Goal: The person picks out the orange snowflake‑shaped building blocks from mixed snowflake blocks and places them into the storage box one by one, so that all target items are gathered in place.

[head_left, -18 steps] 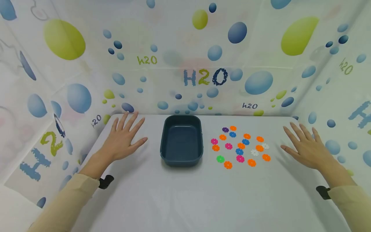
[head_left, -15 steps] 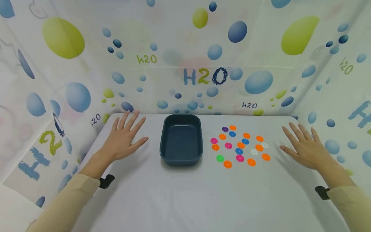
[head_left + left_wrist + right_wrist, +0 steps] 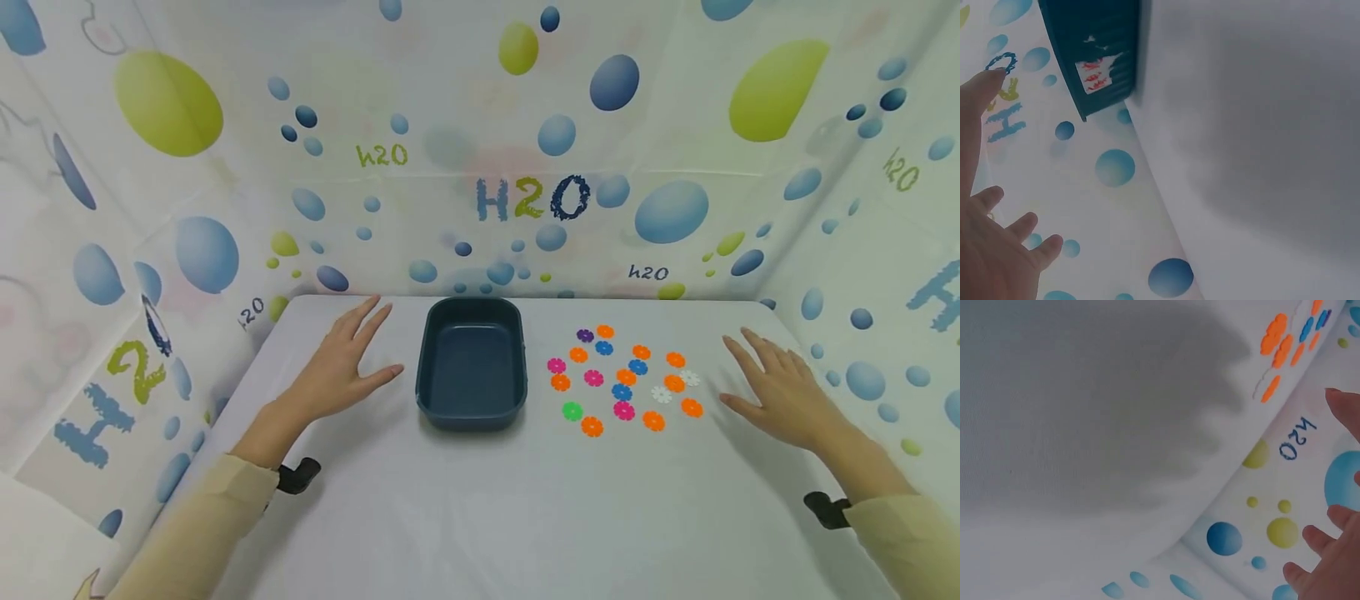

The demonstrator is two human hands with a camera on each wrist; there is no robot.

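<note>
A dark teal plastic bin (image 3: 471,421) stands near the middle of the white table. To its right lie several small flower-shaped pieces (image 3: 592,427), scattered flat in orange, pink, blue, white, green and purple. My left hand (image 3: 333,371) hovers left of the bin, fingers extended and thumb towards it, touching nothing. On the far side of the pieces, my right hand (image 3: 783,396) is held above the table with its fingers loosely stretched and holds nothing. In the left wrist view the bin's outer wall (image 3: 1094,37) shows a torn label (image 3: 1094,74).
A white cloth covers the table (image 3: 480,517). Behind it and at both sides hangs a curtain (image 3: 450,150) printed with blue and green ovals and "H2O" lettering. A black strap part (image 3: 298,476) juts from the left wrist, and another (image 3: 827,510) from the right.
My left hand has shifted right towards the bin and turned. The right hand has moved slightly left, its fingers less spread. The bin and the flower-shaped pieces have stayed in place.
</note>
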